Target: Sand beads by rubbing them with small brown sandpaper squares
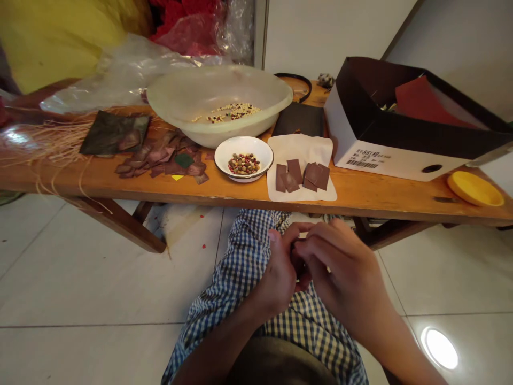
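A person's left hand and right hand meet above blue-checked cloth, fingers curled narrowly together; whether they hold anything is hidden. Ahead of the hands, on a wooden table, lie a white sheet bearing brown squares and an enamel dish of mixed seeds. Left of the dish are scattered brown pieces. Farther off stand a large pale plastic basin holding seeds and a black-and-white box.
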`<state>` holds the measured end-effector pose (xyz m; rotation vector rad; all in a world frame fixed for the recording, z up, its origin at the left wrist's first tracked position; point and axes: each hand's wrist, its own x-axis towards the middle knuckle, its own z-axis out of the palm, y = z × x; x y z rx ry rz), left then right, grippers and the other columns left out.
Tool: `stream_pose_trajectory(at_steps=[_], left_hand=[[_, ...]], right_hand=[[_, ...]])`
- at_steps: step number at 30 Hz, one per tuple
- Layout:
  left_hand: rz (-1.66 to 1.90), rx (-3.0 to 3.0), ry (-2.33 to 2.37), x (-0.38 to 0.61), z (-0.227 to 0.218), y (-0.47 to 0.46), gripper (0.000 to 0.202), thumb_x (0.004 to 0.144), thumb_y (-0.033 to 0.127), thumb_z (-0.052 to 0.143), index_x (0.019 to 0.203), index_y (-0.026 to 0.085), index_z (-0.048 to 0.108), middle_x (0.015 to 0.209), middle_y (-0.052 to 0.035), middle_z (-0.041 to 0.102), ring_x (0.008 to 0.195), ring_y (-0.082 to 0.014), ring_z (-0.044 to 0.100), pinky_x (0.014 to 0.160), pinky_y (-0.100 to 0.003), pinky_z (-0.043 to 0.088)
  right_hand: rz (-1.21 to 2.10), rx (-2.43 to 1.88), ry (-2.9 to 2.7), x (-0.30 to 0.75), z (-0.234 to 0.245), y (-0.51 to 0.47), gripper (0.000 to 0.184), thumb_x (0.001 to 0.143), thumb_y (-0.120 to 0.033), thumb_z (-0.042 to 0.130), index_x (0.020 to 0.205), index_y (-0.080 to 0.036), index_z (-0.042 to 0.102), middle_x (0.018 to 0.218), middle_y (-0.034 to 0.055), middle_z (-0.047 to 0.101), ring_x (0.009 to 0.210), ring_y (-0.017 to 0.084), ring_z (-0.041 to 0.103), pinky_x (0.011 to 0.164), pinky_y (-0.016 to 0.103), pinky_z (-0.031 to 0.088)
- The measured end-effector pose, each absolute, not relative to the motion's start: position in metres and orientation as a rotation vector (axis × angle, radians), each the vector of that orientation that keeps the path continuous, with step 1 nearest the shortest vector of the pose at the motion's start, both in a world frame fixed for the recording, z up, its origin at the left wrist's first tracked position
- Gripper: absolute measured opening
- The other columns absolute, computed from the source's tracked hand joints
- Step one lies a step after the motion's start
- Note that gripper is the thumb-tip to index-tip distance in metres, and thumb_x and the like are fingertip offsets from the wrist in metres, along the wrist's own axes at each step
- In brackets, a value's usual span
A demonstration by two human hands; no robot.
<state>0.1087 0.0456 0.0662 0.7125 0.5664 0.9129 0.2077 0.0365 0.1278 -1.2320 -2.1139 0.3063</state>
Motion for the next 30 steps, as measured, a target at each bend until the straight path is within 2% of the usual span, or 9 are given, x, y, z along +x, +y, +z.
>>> stream_pose_trajectory(at_steps=[4,9,13,16,21,25,30], left_hand=[[0.970,0.801,0.444,0.109,0.061,0.047,0.078,0.075,0.079,0.005,0.090,0.019,0.052,0.048,0.0078,0.027,0.037,-0.0077,0.022,0.030,-0.020,0.016],[0.944,0.816,0.452,0.106,0.060,0.049,0.083,0.071,0.082,0.000,0.084,0.018,0.051,0.047,0.0072,0.029,0.036,-0.0080,0.025,0.029,-0.021,0.016],[0.906,0.852,0.531,0.102,0.065,0.051,0.078,0.074,0.081,0.007,0.080,0.018,0.053,0.047,0.0068,0.029,0.039,-0.0076,0.023,0.033,-0.022,0.017],[0.878,0.815,0.519,0.102,0.067,0.051,0.081,0.072,0.082,0.004,0.079,0.018,0.054,0.046,0.0060,0.031,0.039,-0.0083,0.024,0.034,-0.022,0.018],[0.878,0.749,0.497,0.107,0.070,0.050,0.079,0.072,0.083,0.009,0.074,0.018,0.054,0.046,0.0054,0.030,0.040,-0.0083,0.024,0.036,-0.023,0.016],[0.843,0.711,0.481,0.109,0.071,0.050,0.073,0.074,0.082,0.009,0.068,0.019,0.048,0.047,0.0048,0.032,0.040,-0.0081,0.024,0.036,-0.023,0.015],[0.859,0.713,0.505,0.109,0.069,0.053,0.067,0.073,0.082,0.018,0.063,0.021,0.042,0.052,0.0056,0.027,0.046,-0.0086,0.023,0.039,-0.022,0.017]], right_hand=[[0.353,-1.215,-2.169,0.212,0.132,0.038,0.018,0.080,0.000,0.051,0.075,-0.017,0.055,0.075,0.0000,0.052,0.069,0.013,0.041,0.062,0.027,0.035],[0.352,-1.227,-2.238,0.213,0.135,0.040,0.020,0.083,-0.004,0.047,0.070,-0.017,0.055,0.072,0.0017,0.052,0.070,0.015,0.042,0.062,0.029,0.036],[0.364,-1.220,-2.290,0.211,0.136,0.042,0.022,0.084,-0.006,0.044,0.072,-0.016,0.058,0.075,0.0039,0.055,0.070,0.016,0.043,0.062,0.030,0.036],[0.256,-1.273,-2.298,0.211,0.136,0.043,0.024,0.085,-0.008,0.042,0.067,-0.016,0.056,0.070,0.0042,0.052,0.067,0.017,0.041,0.058,0.031,0.034],[0.394,-1.254,-2.296,0.218,0.140,0.042,0.021,0.084,-0.007,0.044,0.079,-0.018,0.060,0.075,0.0033,0.054,0.071,0.017,0.044,0.062,0.031,0.037],[0.388,-1.256,-2.267,0.221,0.144,0.040,0.018,0.085,-0.007,0.045,0.076,-0.017,0.058,0.076,0.0034,0.053,0.073,0.017,0.045,0.063,0.031,0.038],[0.287,-1.276,-2.334,0.217,0.140,0.040,0.018,0.081,-0.005,0.045,0.073,-0.016,0.057,0.076,0.0058,0.054,0.071,0.018,0.044,0.061,0.033,0.038]])
